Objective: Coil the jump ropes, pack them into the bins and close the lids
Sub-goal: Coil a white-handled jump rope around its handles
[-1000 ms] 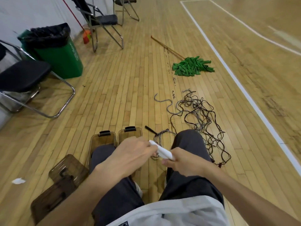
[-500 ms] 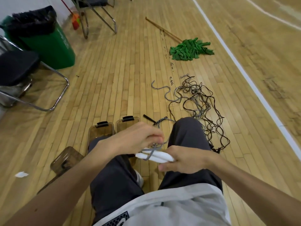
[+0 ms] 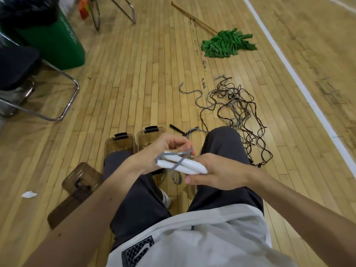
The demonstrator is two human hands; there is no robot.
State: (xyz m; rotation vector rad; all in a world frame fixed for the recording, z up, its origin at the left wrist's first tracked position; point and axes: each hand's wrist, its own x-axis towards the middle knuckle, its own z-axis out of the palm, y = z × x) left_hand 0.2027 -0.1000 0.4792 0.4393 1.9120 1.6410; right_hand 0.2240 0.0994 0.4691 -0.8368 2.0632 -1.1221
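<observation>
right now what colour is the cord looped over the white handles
Grey cord, clearest in the head view.

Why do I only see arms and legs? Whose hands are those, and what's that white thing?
The camera sits on a person's head, looking down, so you see their own arms and knees. The right hand grips two white handles of a jump rope. The left hand pinches its grey cord, looped round the handles. On the wooden floor lie a tangle of more ropes, two open brown bins, their lids beside them, and a green mop.
</observation>
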